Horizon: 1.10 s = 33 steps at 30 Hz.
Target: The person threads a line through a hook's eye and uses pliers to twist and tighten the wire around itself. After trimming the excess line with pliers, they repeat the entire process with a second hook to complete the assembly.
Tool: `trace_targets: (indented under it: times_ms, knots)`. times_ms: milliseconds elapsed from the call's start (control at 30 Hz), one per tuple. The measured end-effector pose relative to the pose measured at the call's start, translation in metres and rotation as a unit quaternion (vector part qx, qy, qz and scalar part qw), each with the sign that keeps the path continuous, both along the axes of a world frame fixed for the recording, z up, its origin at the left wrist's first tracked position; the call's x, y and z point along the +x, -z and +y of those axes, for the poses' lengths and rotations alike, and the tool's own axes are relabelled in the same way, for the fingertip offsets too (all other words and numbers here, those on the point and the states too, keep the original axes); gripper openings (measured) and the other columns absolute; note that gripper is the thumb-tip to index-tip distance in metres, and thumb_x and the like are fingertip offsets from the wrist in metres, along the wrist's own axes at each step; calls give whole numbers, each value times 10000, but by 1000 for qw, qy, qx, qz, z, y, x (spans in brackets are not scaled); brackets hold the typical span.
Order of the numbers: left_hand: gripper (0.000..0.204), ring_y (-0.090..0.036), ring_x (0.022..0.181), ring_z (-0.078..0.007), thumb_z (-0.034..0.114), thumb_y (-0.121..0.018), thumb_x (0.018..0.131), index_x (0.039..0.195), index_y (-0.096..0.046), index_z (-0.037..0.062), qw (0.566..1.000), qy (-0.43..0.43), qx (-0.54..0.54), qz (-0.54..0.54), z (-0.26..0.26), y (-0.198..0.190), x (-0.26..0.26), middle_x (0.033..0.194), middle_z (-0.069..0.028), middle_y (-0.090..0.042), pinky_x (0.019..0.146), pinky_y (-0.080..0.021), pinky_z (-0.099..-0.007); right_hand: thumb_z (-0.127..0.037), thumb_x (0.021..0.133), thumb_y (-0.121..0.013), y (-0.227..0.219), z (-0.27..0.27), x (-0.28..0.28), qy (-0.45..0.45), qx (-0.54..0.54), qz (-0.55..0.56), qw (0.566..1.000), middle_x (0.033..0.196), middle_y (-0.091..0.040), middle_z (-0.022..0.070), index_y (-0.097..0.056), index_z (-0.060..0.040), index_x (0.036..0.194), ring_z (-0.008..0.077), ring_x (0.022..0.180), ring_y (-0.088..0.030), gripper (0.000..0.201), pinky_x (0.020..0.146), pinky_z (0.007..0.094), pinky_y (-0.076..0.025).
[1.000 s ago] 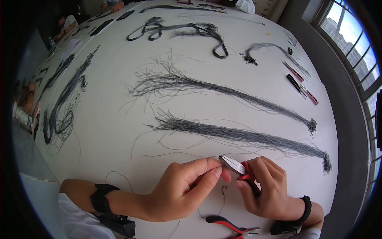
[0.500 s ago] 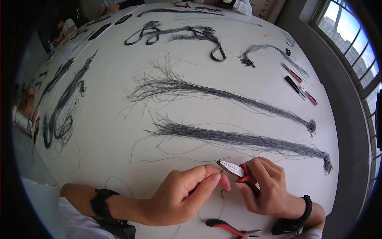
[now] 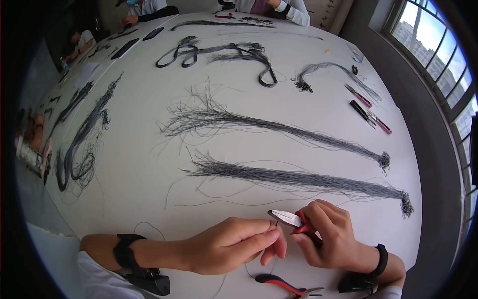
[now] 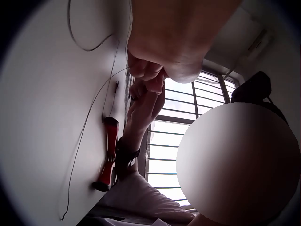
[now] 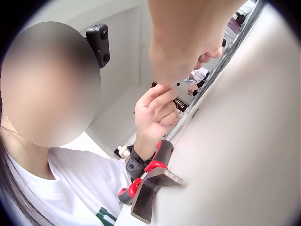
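Observation:
My left hand (image 3: pixel 234 246) pinches the tip of a small dark thing between thumb and forefinger; most of it is hidden. From that hand a thin grey line (image 4: pixel 84 125) curves down to the table in the left wrist view. My right hand (image 3: pixel 323 231) grips red-handled pliers (image 3: pixel 286 218), their jaws pointing left just above the left fingertips. A second pair of pliers (image 3: pixel 283 283), with red and black handles, lies on the table below the hands; its broad metal jaws show in the right wrist view.
Two long bundles of grey line, a near one (image 3: pixel 298 178) and a farther one (image 3: pixel 294 128), end at the right in dark hook clusters. Small hand tools (image 3: pixel 363 112) lie at the right. Looped bundles (image 3: pixel 224 49) lie behind. Other people (image 3: pixel 276 7) sit around the table.
The head view has tilted up a little. My left hand's other fingers have dropped, and the hook that showed below them is out of sight. The pliers remain close to the left fingertips.

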State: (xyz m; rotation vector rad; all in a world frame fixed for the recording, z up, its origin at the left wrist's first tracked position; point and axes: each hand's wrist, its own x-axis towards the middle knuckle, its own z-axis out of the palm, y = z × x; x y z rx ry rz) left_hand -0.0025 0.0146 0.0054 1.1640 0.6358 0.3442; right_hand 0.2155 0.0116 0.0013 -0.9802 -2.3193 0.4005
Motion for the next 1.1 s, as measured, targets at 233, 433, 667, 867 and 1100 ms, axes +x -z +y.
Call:
trace_targets:
  times_ms: [233, 433, 667, 867, 1100]
  knots:
    - [394, -383, 524, -59, 270, -309, 1027, 1025, -579, -16, 991, 55, -93, -74, 10, 6, -4, 540, 33, -368, 574, -355, -213, -168, 763, -704, 0, -3, -1, -9, -19, 9, 1000, 645, -498, 58, -563, -13, 866, 218, 537, -502, 233, 449, 315, -406]
    - [422, -491, 524, -41, 293, -294, 1030, 1054, -569, -26, 982, 153, -104, -25, 10, -10, -5, 525, 14, -432, 552, -398, -202, -157, 783, -686, 0, -7, 0, -7, -63, 32, 997, 637, -502, 72, -550, -4, 875, 232, 528, -504, 224, 450, 325, -404]
    - [476, -427, 505, -45, 286, -217, 1040, 1144, -519, -67, 993, 113, -35, 18, 6, -13, -1, 610, -39, -537, 589, -378, -203, -132, 841, -640, 0, -8, 2, 21, -177, 85, 980, 595, -490, 93, -521, 4, 877, 220, 481, -468, 184, 452, 310, -370]
    - [482, -330, 496, -55, 321, -229, 1037, 1060, -537, -48, 997, 75, -33, -12, 7, -10, -4, 563, 6, -429, 539, -308, -200, -135, 862, -620, -1, -8, 4, 21, -241, 99, 965, 589, -479, 96, -515, 15, 885, 199, 473, -448, 184, 457, 299, -355]
    - [462, -278, 472, -51, 317, -281, 1025, 886, -567, -17, 998, 39, -23, -32, 6, -12, -6, 552, 34, -375, 472, -229, -217, -137, 857, -622, -1, -9, 2, 30, -222, 110, 968, 586, -474, 94, -523, 16, 892, 203, 467, -434, 186, 454, 308, -352]
